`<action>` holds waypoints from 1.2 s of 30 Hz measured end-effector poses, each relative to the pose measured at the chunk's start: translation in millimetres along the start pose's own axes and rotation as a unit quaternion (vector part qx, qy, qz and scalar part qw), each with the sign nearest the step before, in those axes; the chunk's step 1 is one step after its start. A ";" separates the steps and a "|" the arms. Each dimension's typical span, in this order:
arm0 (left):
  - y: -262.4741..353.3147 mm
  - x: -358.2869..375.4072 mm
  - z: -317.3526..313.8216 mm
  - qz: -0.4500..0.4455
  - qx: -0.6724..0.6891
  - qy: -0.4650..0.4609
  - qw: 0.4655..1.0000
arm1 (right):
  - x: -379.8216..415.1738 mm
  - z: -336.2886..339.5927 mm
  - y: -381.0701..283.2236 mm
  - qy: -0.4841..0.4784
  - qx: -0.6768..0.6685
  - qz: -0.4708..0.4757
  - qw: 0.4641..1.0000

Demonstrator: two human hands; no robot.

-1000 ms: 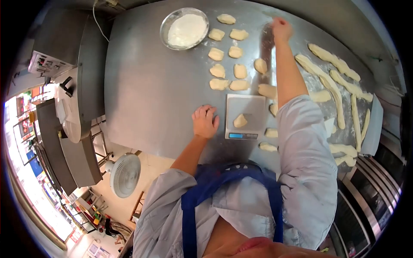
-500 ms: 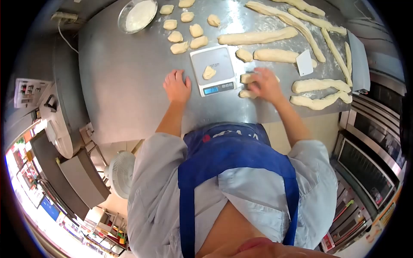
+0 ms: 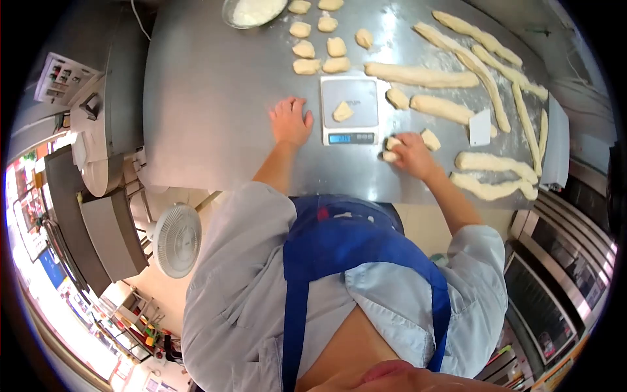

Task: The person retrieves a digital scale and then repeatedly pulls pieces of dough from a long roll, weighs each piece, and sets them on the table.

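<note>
A kitchen scale [image 3: 350,136] with a lit display stands in front of me, and a small lump of dough [image 3: 343,112] lies on its plate. Left of it, my left hand [image 3: 291,121] rests on the steel table with its fingers stretched out, holding nothing. Right of the scale's front corner, my right hand [image 3: 413,157] has its fingers closed on dough pieces [image 3: 390,149] that are partly hidden under them. Just beyond that hand sits another cut dough piece [image 3: 430,139]. A further dough piece [image 3: 397,98] lies by the scale's right side.
Several portioned dough pieces [image 3: 336,46] lie in rows behind the scale. Long dough strips [image 3: 421,76] cover the right side of the steel table [image 3: 215,130]. A white scraper [image 3: 479,127] leans on a thick dough roll [image 3: 441,108]. A bowl of flour [image 3: 255,11] stands at the back.
My whole view has shifted, so the table things appear farther right. My right hand has closed on the dough pieces, and a cut piece now shows beyond it. My left hand stays beside the scale.
</note>
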State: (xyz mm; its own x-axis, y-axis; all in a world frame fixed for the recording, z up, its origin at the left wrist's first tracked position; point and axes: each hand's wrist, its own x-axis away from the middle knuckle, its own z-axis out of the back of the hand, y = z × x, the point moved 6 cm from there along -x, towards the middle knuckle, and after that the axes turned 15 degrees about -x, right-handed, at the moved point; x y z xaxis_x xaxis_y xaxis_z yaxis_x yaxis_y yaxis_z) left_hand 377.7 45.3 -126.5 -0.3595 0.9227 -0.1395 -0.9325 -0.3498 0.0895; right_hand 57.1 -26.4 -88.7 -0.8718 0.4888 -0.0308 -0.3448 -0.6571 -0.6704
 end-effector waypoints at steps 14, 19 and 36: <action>-3.9 -4.1 -4.7 0.008 0.036 -0.003 0.999 | -378.4 142.2 114.8 0.132 -0.126 -0.185 0.966; -2.1 -5.2 0.1 0.005 0.050 0.006 0.999 | -493.1 126.9 184.0 0.168 -0.234 -0.200 0.936; 0.4 -6.9 -0.4 0.009 0.042 -0.017 0.999 | -499.5 101.0 193.4 0.217 -0.143 -0.176 0.949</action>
State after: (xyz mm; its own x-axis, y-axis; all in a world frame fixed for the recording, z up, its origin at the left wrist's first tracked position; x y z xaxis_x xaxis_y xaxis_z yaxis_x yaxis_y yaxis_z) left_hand 379.8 38.7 -125.9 -0.3733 0.9220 -0.1033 -0.9195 -0.3528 0.1736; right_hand 390.7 -455.7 -128.1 -0.4732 0.8805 -0.0275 -0.4261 -0.2561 -0.8677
